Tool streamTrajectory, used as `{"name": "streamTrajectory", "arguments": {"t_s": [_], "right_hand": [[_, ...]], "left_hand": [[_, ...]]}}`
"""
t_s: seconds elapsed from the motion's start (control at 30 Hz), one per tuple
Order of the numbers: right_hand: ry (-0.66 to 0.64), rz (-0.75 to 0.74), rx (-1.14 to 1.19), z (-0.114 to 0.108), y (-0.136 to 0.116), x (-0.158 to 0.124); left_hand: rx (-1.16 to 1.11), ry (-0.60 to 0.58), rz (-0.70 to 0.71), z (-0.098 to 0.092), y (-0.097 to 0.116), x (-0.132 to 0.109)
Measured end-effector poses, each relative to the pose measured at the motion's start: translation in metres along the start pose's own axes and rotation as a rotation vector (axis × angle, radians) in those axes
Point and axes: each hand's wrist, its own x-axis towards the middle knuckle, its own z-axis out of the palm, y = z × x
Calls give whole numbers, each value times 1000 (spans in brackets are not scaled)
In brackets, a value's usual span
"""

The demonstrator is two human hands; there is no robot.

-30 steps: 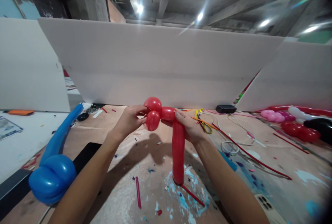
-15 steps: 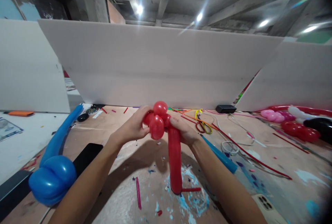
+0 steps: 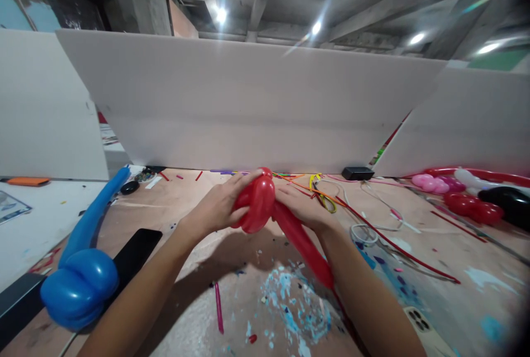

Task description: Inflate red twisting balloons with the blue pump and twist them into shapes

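A red twisting balloon is between my hands over the middle of the table. Its rounded bubbles are bunched at the left, and a long straight section slants down to the right, ending in a thin uninflated tail by my right forearm. My left hand has its fingers wrapped round the bubbles from the left. At the joint where the long section leaves the bunch, my right hand grips the balloon, its fingertips partly hidden behind it.
A blue twisted balloon lies at the left against a black phone. Yellow-handled scissors and a small black box are towards the back. Pink, red and black balloons lie at the right; a pale phone is near the front. White panels stand behind.
The red balloon has been turned: its long section swung from hanging straight down to slanting right, and the bubbles now sit closer together in my left hand. My right hand has shifted slightly right.
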Motion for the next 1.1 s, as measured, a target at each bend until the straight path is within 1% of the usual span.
{"name": "streamTrajectory", "arguments": {"t_s": [0.07,0.17,0.27,0.4,0.47,0.6,0.63,0.67,0.73,0.83,0.87,0.93,1.0,1.03,1.1], "right_hand": [[-18,37,-96,-4,0,-3],[-12,-1,-259,-2,3,-3],[-54,-15,-357,1,4,-1],[-189,51,-301,0,4,-1],[-196,73,-233,-2,3,-4],[-141,76,-133,-3,-1,-8],[-133,66,-115,-3,-3,-9],[-115,49,-100,-2,-4,-8],[-38,-8,-81,-2,-6,-7],[100,-167,-58,0,-3,-2],[135,-213,-46,1,-2,0],[187,-266,-31,2,0,1],[230,-285,-48,4,0,1],[243,-287,-63,4,0,1],[241,-272,-97,4,-1,-1]], "left_hand": [[19,-34,59,-3,1,0],[-1,-12,177,-3,3,1],[-25,-30,252,-1,5,1],[-92,-78,232,-5,5,0],[-121,-121,207,-10,4,-2],[-284,-318,133,-23,-3,-5],[-350,-346,111,-26,-6,-6],[-427,-352,85,-29,-8,-7],[-638,-318,1,-31,-13,-7],[-1053,-258,-172,-22,-22,-7],[-1173,-272,-212,-16,-25,-6],[-1335,-366,-222,-5,-30,-5],[-1381,-455,-183,3,-32,-4],[-1360,-461,-161,5,-32,-3],[-1238,-417,-127,4,-31,-1]]}}
